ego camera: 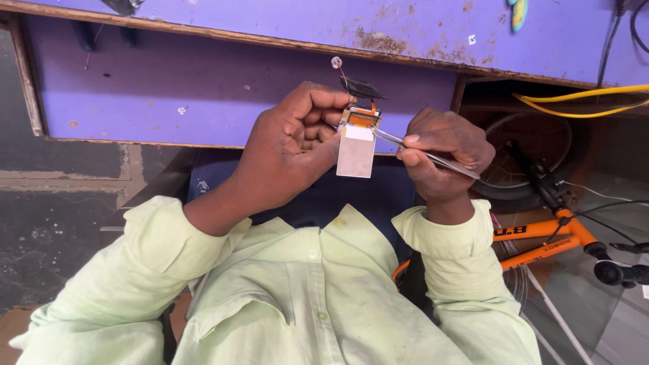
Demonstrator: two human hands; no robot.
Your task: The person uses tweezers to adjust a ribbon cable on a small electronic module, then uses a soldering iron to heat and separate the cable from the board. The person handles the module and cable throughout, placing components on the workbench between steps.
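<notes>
A small flat display module [356, 150], silver-grey with a white strip near its top and an orange flex ribbon [366, 115] at its upper end, is held up in the air in front of the front edge of the purple workbench [203, 88], not resting on anything. It is gripped along its left side by the left hand [291, 145], whose fingers are curled tightly around that edge, the thumb being pressed near the module's top left corner. A small black part [362, 87] with a thin red wire [343, 73] is seen just above the ribbon, close to the underside of the workbench's front edge.

A pair of metal tweezers [422, 152] is pinched in the right hand [443, 152], the fingers being closed firmly on the shaft. The tweezers are laid slantwise, their tips being brought to the module's upper right corner, just beside the orange ribbon; whether the tips are closed on anything cannot be told.

Both forearms are covered by pale green shirt sleeves [135, 270]. To the right, below the workbench, an orange bicycle [547, 233] is seen, and yellow cables [581, 101] are draped under the bench's right end.
</notes>
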